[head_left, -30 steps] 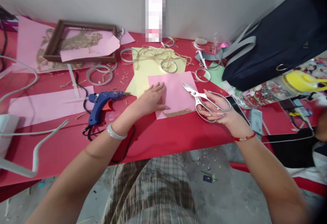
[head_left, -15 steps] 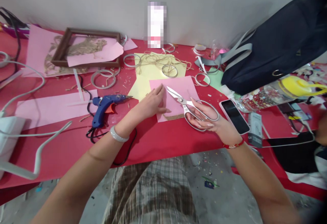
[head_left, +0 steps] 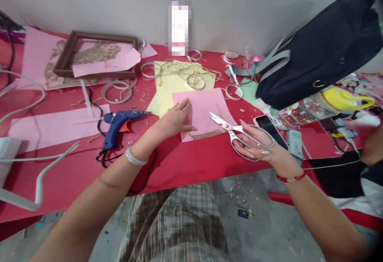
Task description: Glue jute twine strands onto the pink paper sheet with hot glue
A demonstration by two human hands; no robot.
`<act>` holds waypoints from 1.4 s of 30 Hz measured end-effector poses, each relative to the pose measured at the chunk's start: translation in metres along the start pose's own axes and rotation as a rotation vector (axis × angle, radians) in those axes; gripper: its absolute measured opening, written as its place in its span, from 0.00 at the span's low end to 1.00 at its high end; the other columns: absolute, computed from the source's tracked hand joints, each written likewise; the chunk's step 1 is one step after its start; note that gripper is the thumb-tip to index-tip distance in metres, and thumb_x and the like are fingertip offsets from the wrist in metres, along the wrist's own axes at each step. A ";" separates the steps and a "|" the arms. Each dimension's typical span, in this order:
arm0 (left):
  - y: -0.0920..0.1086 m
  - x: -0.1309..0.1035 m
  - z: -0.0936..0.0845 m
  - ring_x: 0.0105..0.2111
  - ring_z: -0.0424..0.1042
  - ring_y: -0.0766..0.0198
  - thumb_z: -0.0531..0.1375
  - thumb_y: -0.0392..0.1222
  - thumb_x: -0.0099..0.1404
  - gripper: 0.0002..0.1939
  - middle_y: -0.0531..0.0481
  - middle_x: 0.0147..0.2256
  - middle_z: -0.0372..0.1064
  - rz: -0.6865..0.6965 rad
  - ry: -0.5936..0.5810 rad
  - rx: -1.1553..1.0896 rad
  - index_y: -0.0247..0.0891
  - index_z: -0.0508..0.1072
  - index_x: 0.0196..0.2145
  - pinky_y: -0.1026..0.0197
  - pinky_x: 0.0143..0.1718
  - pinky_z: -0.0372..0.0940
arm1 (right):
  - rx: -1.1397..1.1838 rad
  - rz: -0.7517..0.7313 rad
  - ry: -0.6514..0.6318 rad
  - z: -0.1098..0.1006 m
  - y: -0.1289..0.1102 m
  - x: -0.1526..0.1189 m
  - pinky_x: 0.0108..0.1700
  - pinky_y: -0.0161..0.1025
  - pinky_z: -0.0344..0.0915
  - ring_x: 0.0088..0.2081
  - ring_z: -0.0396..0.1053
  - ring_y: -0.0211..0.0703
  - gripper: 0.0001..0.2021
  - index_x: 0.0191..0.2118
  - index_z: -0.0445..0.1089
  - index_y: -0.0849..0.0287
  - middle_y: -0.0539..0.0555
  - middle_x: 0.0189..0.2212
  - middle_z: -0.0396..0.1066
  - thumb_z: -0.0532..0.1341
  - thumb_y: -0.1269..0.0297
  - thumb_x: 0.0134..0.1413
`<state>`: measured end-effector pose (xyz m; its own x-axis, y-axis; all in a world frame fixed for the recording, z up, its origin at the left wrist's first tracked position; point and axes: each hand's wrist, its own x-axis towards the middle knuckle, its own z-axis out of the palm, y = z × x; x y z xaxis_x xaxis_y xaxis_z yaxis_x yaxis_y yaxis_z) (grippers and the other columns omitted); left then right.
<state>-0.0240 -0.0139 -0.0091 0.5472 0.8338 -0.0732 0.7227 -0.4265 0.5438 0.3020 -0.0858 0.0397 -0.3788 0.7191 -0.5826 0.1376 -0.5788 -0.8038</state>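
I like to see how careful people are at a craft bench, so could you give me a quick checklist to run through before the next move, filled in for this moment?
1. Sheet steadied: left hand lies flat on the pink sheet. Ok.
2. Scissors held: right hand has them by the handles. Ok.
3. Blades apart from the left fingers: a gap shows between them. Ok.
4. Twine strip firmly stuck along the sheet's near edge: it lies there, but the bond doesn't show. Cannot tell.
5. Glue gun cool: it lies on its side; heat doesn't show. Cannot tell.
6. Cord clear of the left forearm: it passes beneath. Not ok.
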 end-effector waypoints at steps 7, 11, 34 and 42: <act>-0.002 0.000 0.002 0.77 0.50 0.36 0.70 0.54 0.65 0.53 0.22 0.77 0.42 0.058 0.041 -0.006 0.26 0.52 0.76 0.43 0.76 0.50 | 0.158 0.230 -0.299 -0.002 -0.003 0.031 0.13 0.26 0.41 0.08 0.36 0.25 0.35 0.37 0.69 0.60 0.47 0.18 0.71 0.42 0.31 0.70; 0.000 -0.001 0.001 0.76 0.50 0.31 0.71 0.53 0.64 0.56 0.19 0.77 0.39 0.026 0.015 -0.011 0.22 0.50 0.76 0.41 0.75 0.53 | 0.201 0.219 -0.345 0.008 -0.008 0.042 0.12 0.25 0.42 0.08 0.33 0.25 0.37 0.37 0.69 0.60 0.47 0.18 0.70 0.39 0.30 0.71; -0.005 0.002 0.005 0.78 0.43 0.31 0.68 0.53 0.71 0.45 0.24 0.76 0.48 0.099 0.074 0.103 0.25 0.58 0.74 0.34 0.77 0.46 | -0.242 -0.451 0.758 0.025 -0.026 0.064 0.15 0.34 0.56 0.13 0.63 0.38 0.32 0.27 0.66 0.54 0.50 0.15 0.69 0.64 0.27 0.57; 0.017 -0.001 0.003 0.78 0.47 0.46 0.47 0.30 0.79 0.28 0.44 0.75 0.56 0.327 -0.144 0.321 0.40 0.66 0.72 0.36 0.78 0.46 | -1.042 -0.123 1.287 -0.012 -0.054 0.072 0.43 0.47 0.70 0.45 0.82 0.65 0.16 0.39 0.81 0.65 0.73 0.41 0.83 0.66 0.55 0.66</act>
<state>-0.0107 -0.0227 -0.0024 0.8041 0.5905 -0.0688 0.5845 -0.7640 0.2733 0.2781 0.0020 0.0400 0.4484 0.8709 0.2013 0.8799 -0.3904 -0.2707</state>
